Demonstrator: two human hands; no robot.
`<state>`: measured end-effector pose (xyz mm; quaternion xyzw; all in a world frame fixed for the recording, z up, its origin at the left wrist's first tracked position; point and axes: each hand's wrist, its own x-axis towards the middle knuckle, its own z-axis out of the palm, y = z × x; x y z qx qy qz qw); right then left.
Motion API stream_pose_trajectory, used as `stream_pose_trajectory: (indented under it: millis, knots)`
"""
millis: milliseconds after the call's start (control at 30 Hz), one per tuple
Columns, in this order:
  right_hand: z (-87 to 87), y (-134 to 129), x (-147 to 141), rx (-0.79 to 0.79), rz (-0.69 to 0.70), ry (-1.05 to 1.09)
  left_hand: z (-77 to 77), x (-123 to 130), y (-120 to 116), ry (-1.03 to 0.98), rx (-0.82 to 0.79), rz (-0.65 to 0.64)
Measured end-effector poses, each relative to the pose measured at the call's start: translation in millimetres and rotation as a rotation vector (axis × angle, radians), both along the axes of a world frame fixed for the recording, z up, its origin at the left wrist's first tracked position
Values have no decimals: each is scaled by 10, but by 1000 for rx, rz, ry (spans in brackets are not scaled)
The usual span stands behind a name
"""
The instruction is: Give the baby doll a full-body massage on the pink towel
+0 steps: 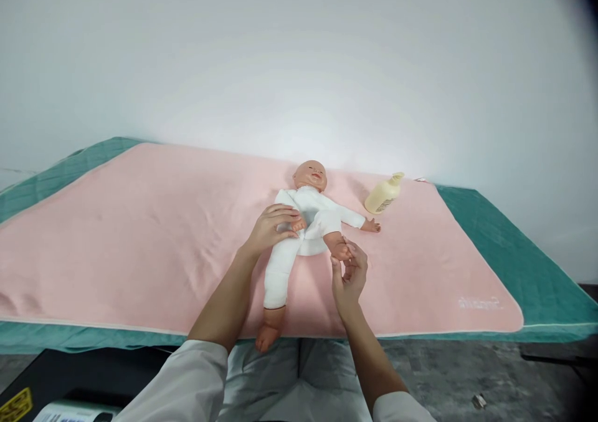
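A baby doll (280, 266) with a soft white cloth body lies on its back, head toward the wall. My left hand (272, 227) is curled round the doll's forearm, and the doll's small hand shows between my thumb and fingers. Pinched by the toes, the doll's foot (337, 246) is held in my right hand (350, 272), with that leg bent and raised. The other leg lies straight, its foot (271, 328) reaching over the front edge. The doll's other arm stretches out to the right.
A pink mat (140, 241) lies under the doll on a green padded table cover (495, 235). To the doll's right a pale yellow pump bottle (384, 194) lies tilted on its side. A white wall rises behind. At the lower left is a black surface (93, 378).
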<state>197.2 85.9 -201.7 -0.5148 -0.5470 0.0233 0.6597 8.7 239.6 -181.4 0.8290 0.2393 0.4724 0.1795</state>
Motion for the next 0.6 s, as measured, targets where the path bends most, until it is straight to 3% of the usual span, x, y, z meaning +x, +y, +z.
stream_pose_trajectory:
  millis: [200, 367, 600]
  knots:
    - [-11, -3, 9, 23, 7, -13, 15, 9, -10, -14, -23, 0]
    - [41, -78, 24, -2, 34, 0, 14, 15, -26, -187, -102, 44]
    - [41, -314, 102, -35, 8, -35, -29, -52, 19, -518, -312, 282]
